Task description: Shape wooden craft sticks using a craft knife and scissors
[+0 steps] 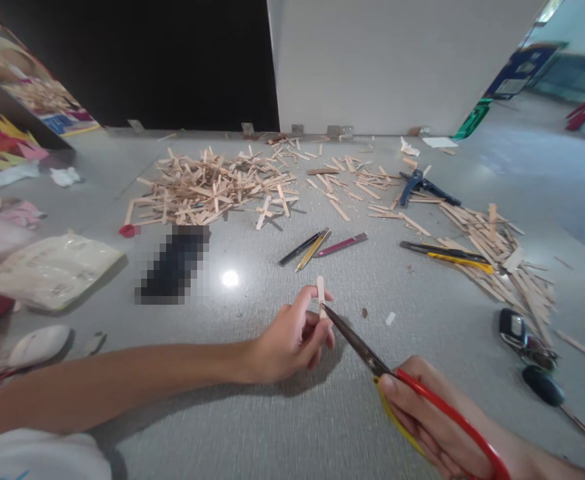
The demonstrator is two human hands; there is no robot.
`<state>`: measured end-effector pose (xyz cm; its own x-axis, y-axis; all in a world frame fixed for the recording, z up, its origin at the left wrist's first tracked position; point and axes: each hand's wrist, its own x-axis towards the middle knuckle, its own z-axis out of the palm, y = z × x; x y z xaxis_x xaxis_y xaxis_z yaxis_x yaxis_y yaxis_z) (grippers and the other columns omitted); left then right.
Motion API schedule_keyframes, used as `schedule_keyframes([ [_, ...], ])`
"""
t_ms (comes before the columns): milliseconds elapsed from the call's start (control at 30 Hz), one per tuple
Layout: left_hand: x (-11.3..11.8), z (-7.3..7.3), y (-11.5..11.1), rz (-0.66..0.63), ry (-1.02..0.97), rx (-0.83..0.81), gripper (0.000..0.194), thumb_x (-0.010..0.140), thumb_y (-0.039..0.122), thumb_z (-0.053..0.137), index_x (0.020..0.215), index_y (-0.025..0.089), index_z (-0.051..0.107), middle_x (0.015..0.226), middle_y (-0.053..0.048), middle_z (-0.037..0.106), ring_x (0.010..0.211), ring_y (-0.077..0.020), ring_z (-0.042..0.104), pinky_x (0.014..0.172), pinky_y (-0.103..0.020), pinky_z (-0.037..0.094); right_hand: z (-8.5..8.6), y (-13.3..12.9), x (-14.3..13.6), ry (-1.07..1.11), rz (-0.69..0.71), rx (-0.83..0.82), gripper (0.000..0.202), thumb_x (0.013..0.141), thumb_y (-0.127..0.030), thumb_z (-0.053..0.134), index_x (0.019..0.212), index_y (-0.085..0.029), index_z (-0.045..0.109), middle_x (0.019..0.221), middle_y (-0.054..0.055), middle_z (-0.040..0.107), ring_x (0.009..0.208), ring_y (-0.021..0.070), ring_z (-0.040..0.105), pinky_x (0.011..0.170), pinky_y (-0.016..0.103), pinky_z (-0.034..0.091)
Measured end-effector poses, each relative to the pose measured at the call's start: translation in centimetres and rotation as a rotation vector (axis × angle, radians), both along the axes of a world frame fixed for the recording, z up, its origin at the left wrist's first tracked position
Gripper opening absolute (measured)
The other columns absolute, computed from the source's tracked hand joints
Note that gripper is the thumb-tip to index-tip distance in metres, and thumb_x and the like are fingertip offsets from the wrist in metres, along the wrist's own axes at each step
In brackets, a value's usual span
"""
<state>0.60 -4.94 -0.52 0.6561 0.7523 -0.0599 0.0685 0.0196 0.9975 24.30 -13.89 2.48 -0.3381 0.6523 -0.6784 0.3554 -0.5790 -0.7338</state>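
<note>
My left hand (292, 333) pinches a short wooden craft stick (321, 288), which stands nearly upright between thumb and fingers. From the right, a pair of scissors (367, 353) with red and yellow handles reaches in, its dark blade tips at the stick. My right hand (427, 407) is wrapped round those handles. The blades appear nearly closed; whether they grip the stick, I cannot tell. Beyond the left hand lie slim black (299, 249), yellow (313, 250) and purple tools (343, 245), perhaps tweezers. Small scraps rest on the table near the scissor tips.
A heap of wooden sticks (212, 187) lies at the back left, with more sticks (492, 247) on the right. Around them are blue pliers (417, 185), utility knives (447, 255), keys (542, 383), a pixelated dark rectangle (175, 263) and a plastic packet (57, 270). Upright panels (372, 67) bound the back.
</note>
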Motion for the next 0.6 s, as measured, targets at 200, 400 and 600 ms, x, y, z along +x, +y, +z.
schedule_keyframes([
  [200,-0.2,0.0,0.3,-0.045,-0.002,0.042,0.034,0.112,0.052,0.045,0.126,0.022,0.035,0.079,0.002,0.065,0.043,-0.0073,0.048,0.042,-0.017,0.037,-0.4,0.6,1.5,0.326,-0.089,-0.202,0.078,0.086,-0.095,0.052,0.054,-0.025,0.043,0.03,-0.01,0.034,0.019,0.0042,0.028,0.022,0.013,0.024],
  [400,-0.2,-0.1,0.3,-0.051,0.041,0.176,0.035,0.111,0.044,0.047,0.133,0.017,0.039,0.072,0.003,0.065,0.045,-0.0081,0.044,0.043,-0.017,0.034,-0.6,1.0,2.9,0.32,-0.05,-0.197,0.077,0.085,-0.096,0.053,0.056,-0.025,0.044,0.031,-0.011,0.034,0.02,0.0041,0.026,0.023,0.015,0.029],
  [600,-0.1,0.0,0.0,-0.001,0.017,0.121,0.046,0.112,0.054,0.045,0.137,0.017,0.038,0.075,0.002,0.065,0.045,-0.0082,0.045,0.044,-0.019,0.037,1.6,-0.5,2.0,-0.004,-0.066,0.073,0.076,0.086,-0.098,0.049,0.077,-0.023,0.052,0.055,-0.009,0.048,0.043,0.0066,0.043,0.049,0.022,0.047],
])
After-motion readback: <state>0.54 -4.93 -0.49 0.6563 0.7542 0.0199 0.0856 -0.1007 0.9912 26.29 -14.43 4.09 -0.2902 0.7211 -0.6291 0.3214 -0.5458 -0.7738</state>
